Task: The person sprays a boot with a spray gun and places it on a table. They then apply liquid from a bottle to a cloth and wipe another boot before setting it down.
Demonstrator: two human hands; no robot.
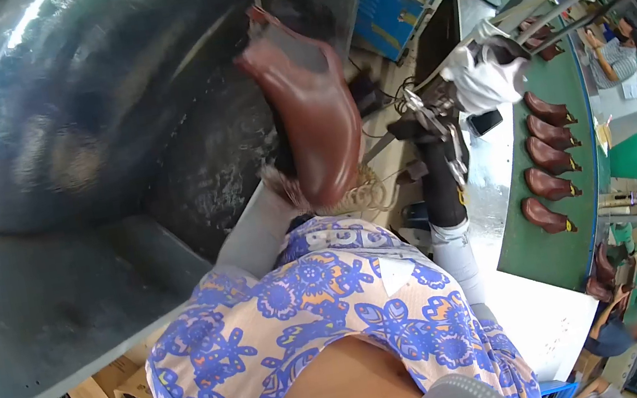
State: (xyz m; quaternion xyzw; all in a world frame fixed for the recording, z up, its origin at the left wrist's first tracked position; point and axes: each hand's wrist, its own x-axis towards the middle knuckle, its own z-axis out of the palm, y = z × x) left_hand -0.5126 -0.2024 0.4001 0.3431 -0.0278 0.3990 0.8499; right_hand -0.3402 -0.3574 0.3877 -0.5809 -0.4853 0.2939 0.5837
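A glossy brown leather shoe (314, 116) is held up in the upper middle of the head view, its toe end pointing down towards me. My left hand (281, 188), at the end of a grey sleeve, is closed on it from behind; most of the fingers are hidden or blurred. Right of the shoe, my right hand (440, 167) wears a black glove and is wrapped round a silver metal spray gun (426, 115). A white-wrapped cup (486, 72) appears joined to the gun. The gun is apart from the shoe.
A dark metal booth (80, 270) with a wet-looking floor surrounds the left side. Several brown shoes (549, 154) line a green conveyor (522, 250) at right. A phone (485, 123) lies near the right hand. A coiled hose (367, 191) hangs behind. Co-workers sit beyond the conveyor.
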